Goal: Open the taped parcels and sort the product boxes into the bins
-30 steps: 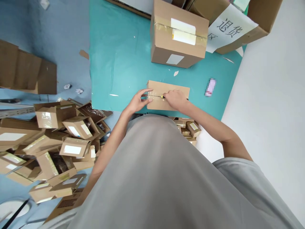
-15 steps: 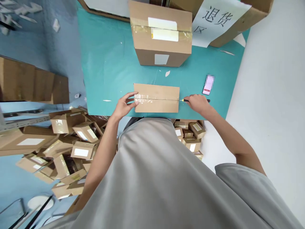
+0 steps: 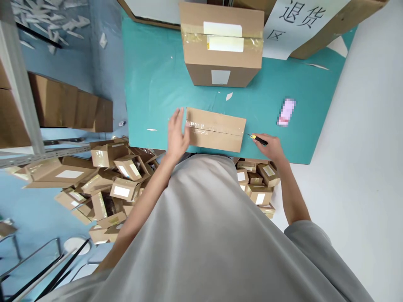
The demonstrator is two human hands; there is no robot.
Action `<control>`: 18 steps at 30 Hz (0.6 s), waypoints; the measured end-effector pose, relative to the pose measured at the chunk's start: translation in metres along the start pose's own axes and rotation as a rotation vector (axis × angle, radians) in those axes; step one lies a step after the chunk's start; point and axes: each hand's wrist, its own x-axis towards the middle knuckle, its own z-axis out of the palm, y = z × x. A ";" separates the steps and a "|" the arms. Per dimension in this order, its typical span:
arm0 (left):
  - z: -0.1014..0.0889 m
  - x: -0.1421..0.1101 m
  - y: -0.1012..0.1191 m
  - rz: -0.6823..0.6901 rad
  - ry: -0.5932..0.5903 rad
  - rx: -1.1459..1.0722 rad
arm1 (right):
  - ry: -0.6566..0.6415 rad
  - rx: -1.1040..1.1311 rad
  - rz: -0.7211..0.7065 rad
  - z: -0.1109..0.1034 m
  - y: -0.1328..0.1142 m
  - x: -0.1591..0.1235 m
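A small cardboard box (image 3: 217, 129) lies near the front edge of the green-covered table, clear tape along its top and a dark seam running lengthwise. At its left end my left hand (image 3: 179, 136) is open, fingers stretched upward and the thumb against or close beside the box. My right hand (image 3: 270, 146) grips a black and yellow utility knife (image 3: 260, 139) just off the box's right end. The blade points left toward the box, apart from it.
A larger taped carton (image 3: 223, 54) stands at the back of the green table (image 3: 151, 84). Beside it a white paper sign (image 3: 291, 31) hangs on another box. A pixelated phone (image 3: 286, 112) lies to the right. Piled cardboard boxes (image 3: 122, 189) cover the floor at left.
My right hand drew the knife rightward along the seam and off the box's right end. My left hand has turned from holding the left end to fingers extended upward; the box is slightly rotated.
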 end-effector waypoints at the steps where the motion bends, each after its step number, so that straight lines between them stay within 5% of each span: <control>1: 0.010 0.000 0.005 0.032 -0.050 0.045 | 0.036 0.026 -0.001 0.001 0.004 0.001; 5: 0.036 0.003 0.008 0.053 -0.175 0.132 | 0.169 0.179 0.108 0.012 0.028 0.012; 10: 0.016 0.013 -0.026 0.022 -0.139 0.137 | 0.179 0.546 0.402 0.063 0.039 0.038; 14: -0.014 0.021 -0.064 -0.001 -0.105 0.082 | 0.196 0.749 0.490 0.119 -0.004 0.057; 18: -0.031 0.017 -0.091 -0.068 -0.042 0.028 | 0.339 0.676 0.350 0.142 -0.061 0.064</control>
